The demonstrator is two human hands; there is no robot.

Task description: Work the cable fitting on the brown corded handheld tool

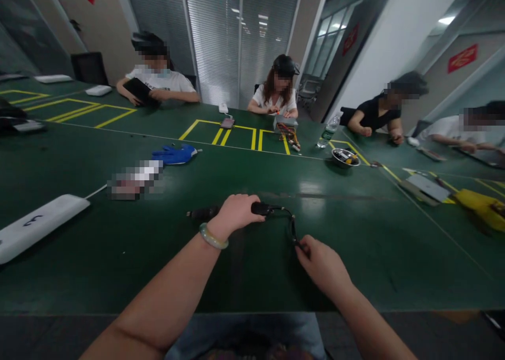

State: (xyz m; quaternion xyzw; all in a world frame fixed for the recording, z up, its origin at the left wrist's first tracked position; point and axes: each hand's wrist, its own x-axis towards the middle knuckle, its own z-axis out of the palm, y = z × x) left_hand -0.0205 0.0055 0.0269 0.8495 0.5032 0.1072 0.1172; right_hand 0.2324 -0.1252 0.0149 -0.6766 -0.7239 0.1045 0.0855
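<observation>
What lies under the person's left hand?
From under the left hand, a black cylindrical piece juts left and a black end-piece with a black cord juts right. The hand covers what lies between; whether they join cannot be seen.

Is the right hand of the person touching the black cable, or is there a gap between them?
Touching. The head view shows it: the right hand pinches the near end of the black cable, with no visible gap between them.
</observation>
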